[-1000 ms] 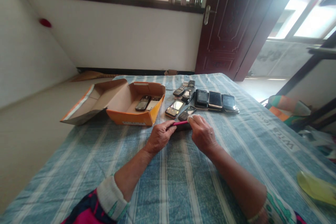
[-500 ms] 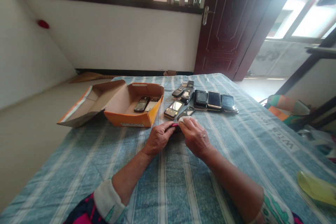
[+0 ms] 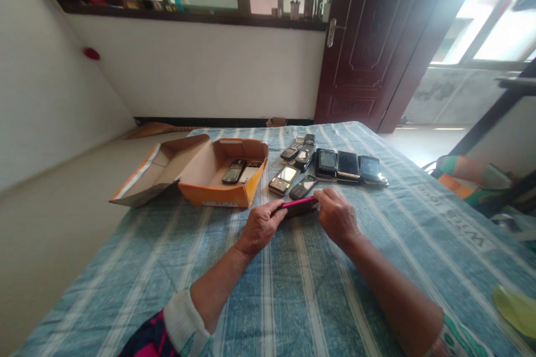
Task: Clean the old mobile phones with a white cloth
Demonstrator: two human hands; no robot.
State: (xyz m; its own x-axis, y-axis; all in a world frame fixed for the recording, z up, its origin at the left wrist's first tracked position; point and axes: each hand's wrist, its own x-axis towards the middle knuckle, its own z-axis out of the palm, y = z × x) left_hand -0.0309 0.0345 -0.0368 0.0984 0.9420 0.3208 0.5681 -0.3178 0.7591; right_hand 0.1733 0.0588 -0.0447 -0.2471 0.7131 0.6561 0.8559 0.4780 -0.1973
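My left hand (image 3: 263, 224) is closed on the left end of a mobile phone (image 3: 298, 202) with a bright pink edge, held tilted above the cloth-covered table. At the phone's other end is my right hand (image 3: 337, 216), its fingers pinched together; a trace of white cloth (image 3: 317, 207) shows by the fingertips, the rest hidden. Just beyond lie a keypad phone (image 3: 304, 186) and a phone with a lit-looking, reflective screen (image 3: 285, 179). To the left stands an open orange cardboard box (image 3: 215, 196) with a dark phone (image 3: 234, 171) and a pale one (image 3: 250, 172) inside.
Farther back are older keypad phones (image 3: 305, 157). Dark touchscreen phones (image 3: 347, 165) sit in a row at the right. The box's lid (image 3: 161, 170) is folded out leftward. A striped blue cloth (image 3: 234, 290) covers the table; something yellow (image 3: 516, 309) lies near its right edge.
My right hand has slid right along the phone to its far end, uncovering the pink edge. The white cloth, plain before, is now mostly hidden. The whole view has shifted slightly.
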